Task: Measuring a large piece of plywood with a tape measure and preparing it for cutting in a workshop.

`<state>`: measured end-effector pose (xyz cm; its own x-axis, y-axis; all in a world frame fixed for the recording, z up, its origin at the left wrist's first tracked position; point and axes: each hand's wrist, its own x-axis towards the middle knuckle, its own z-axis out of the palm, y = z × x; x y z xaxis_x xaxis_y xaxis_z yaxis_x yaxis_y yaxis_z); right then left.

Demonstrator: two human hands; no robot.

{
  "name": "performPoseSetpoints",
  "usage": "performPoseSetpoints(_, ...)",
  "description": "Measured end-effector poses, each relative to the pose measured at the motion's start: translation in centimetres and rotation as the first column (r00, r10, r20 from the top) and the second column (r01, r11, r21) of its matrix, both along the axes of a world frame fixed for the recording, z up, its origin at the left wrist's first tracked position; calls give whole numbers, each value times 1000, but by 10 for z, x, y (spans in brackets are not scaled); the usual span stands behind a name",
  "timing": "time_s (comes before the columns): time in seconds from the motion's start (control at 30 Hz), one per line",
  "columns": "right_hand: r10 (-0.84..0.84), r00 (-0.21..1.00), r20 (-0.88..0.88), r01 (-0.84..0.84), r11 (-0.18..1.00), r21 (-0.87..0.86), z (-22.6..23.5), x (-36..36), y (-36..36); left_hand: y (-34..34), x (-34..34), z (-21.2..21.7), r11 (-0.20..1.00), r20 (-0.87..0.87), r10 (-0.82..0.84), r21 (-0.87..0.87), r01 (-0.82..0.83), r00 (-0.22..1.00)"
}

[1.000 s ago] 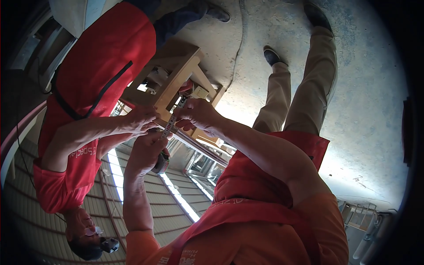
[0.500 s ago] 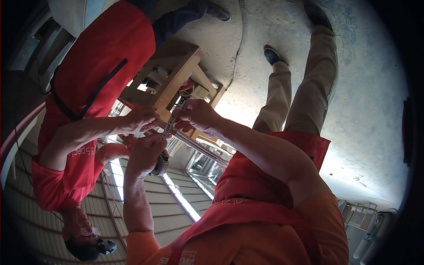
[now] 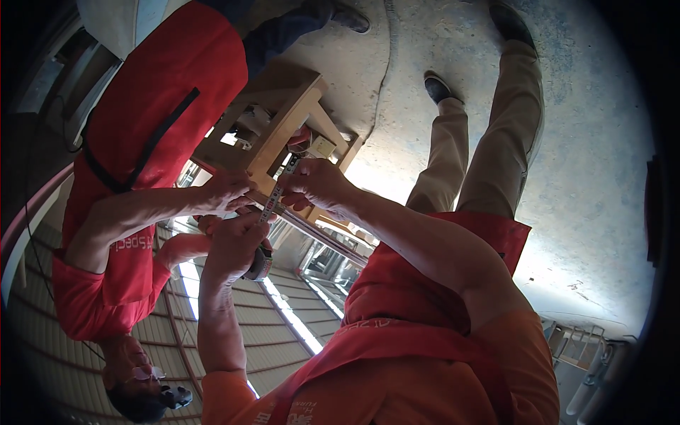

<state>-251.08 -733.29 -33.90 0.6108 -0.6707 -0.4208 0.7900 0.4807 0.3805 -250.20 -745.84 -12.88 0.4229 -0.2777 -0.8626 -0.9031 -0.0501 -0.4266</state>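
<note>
Overhead, a wooden frame (image 3: 283,131) fills the middle, and a co-worker's hand (image 3: 227,190) rests on its beam just beside the tape. Left hand (image 3: 237,244) is closed around a tape measure (image 3: 261,263), whose blade (image 3: 273,202) runs up along the beam. Right hand (image 3: 315,183) pinches the blade against the wood, fingers curled. An apron (image 3: 418,340) covers the lower view, with a concrete floor (image 3: 588,177) beyond
</note>
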Motion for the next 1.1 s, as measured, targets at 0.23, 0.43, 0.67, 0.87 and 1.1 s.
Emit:
performPoseSetpoints(0.23,21,1000,3,-21,1000,-3,0,-1,-3,-2,1,1,1000,-8,20,-16,-20,1000)
performPoseSetpoints(0.43,27,999,20,-27,1000,15,-3,-6,-6,-4,-16,-5,1000,16,10,-26,-9,1000)
performPoseSetpoints(0.67,24,1000,17,-24,1000,13,0,-1,-3,3,-28,-6,890,44,444,-138,-435,895)
performPoseSetpoints(0.87,29,1000,13,-29,1000,2,0,-5,-4,-4,-19,-5,995,144,98,-21,-96,985)
performPoseSetpoints(1.1,34,999,19,-34,999,19,3,-1,-4,1,-18,-3,982,60,172,-85,-167,983)
